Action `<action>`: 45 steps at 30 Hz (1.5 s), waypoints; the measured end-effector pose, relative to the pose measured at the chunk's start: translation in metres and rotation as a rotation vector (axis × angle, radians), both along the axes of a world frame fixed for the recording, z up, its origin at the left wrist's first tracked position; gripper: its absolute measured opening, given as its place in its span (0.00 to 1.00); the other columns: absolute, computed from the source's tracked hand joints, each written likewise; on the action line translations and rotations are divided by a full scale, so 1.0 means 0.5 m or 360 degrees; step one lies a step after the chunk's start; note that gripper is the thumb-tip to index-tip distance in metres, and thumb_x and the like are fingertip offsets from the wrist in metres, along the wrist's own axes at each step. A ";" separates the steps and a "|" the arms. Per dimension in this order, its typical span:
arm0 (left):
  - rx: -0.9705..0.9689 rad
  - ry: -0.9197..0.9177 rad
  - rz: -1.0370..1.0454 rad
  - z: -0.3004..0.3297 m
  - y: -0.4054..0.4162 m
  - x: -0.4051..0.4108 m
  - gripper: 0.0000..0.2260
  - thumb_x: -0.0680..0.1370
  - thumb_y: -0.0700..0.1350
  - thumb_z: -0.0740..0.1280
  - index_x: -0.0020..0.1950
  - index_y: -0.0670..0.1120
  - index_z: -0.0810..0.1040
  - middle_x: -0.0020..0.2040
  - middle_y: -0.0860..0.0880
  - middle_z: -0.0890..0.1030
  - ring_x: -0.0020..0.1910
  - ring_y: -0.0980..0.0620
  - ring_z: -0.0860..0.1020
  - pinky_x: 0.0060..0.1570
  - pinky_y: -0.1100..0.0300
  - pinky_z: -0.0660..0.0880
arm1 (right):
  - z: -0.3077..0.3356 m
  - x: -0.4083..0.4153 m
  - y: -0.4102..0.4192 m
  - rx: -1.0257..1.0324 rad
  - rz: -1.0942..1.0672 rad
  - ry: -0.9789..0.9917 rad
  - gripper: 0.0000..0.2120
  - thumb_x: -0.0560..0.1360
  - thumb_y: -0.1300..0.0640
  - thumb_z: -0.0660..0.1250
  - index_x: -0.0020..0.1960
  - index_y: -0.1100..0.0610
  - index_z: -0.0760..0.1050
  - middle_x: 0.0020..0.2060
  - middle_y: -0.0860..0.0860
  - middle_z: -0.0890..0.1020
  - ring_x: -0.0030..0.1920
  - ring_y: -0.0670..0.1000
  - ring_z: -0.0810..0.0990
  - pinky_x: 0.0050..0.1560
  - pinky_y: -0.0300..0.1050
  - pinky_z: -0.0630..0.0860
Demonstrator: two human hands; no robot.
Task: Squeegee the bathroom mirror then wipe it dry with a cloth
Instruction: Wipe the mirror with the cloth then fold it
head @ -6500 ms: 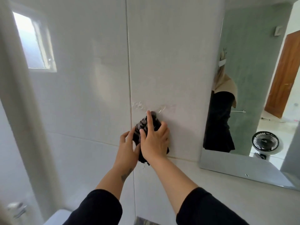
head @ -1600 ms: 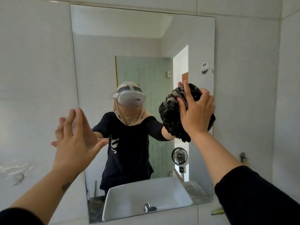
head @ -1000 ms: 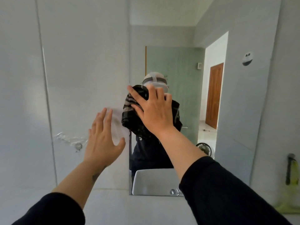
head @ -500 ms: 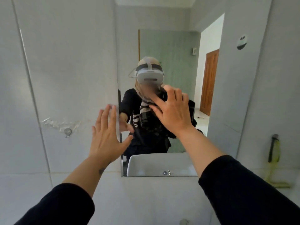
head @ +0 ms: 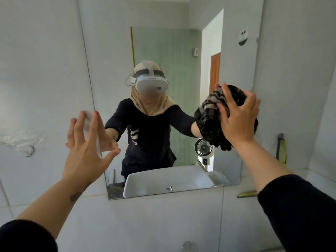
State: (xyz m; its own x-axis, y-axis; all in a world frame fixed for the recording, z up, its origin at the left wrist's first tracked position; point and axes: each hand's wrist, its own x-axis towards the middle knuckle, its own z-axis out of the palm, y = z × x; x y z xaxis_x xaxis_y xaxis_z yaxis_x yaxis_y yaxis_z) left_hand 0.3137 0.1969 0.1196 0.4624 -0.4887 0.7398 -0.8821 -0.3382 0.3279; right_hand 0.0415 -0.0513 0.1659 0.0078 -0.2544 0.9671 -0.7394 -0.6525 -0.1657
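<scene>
The frameless bathroom mirror (head: 112,51) hangs on the white tiled wall straight ahead. My right hand (head: 238,117) presses a bunched black and grey striped cloth (head: 209,120) against the glass near the mirror's right edge, about halfway up. My left hand (head: 85,148) is raised with fingers spread over the mirror's lower left edge, holding nothing. A yellow-green squeegee (head: 281,150) hangs on the wall to the right of the mirror.
A person wearing a headset shows in the mirror's reflection, along with a white sink and a small fan. A wall hook (head: 30,151) with torn tape sits left of the mirror. A round fitting (head: 189,246) is on the wall below.
My right hand slid the cloth from the mirror's left-centre across to its right side. My left hand stayed raised and spread at the left edge. The view turned right.
</scene>
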 end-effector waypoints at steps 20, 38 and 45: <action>-0.0080 -0.0037 -0.0151 -0.032 0.011 0.006 0.41 0.74 0.55 0.68 0.77 0.57 0.41 0.78 0.51 0.40 0.76 0.47 0.39 0.73 0.38 0.49 | -0.098 0.230 0.169 -0.0191 0.0057 0.0146 0.22 0.80 0.44 0.55 0.74 0.42 0.62 0.57 0.61 0.73 0.51 0.58 0.66 0.46 0.53 0.69; 0.0137 -0.0062 -0.0170 -0.188 0.058 0.050 0.45 0.71 0.43 0.68 0.76 0.55 0.39 0.78 0.50 0.41 0.77 0.47 0.40 0.72 0.37 0.53 | -0.264 0.347 0.256 -0.0554 0.0247 0.0850 0.22 0.81 0.44 0.52 0.75 0.41 0.58 0.60 0.58 0.71 0.53 0.59 0.75 0.47 0.57 0.70; 0.0141 -0.0160 -0.0161 -0.200 0.019 0.013 0.50 0.71 0.52 0.71 0.75 0.56 0.33 0.78 0.52 0.40 0.76 0.48 0.38 0.73 0.41 0.52 | -0.259 0.213 0.153 -0.0412 0.0106 0.0624 0.23 0.80 0.43 0.56 0.74 0.41 0.61 0.60 0.58 0.69 0.53 0.59 0.68 0.48 0.54 0.66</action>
State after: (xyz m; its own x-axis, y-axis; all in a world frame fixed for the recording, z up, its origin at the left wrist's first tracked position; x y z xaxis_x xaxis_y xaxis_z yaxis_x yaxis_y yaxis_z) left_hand 0.3202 0.2064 0.0195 0.3336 -0.5942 0.7319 -0.9399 -0.2697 0.2094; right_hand 0.1481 0.0252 0.0366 0.3929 0.0084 0.9195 -0.6687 -0.6838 0.2920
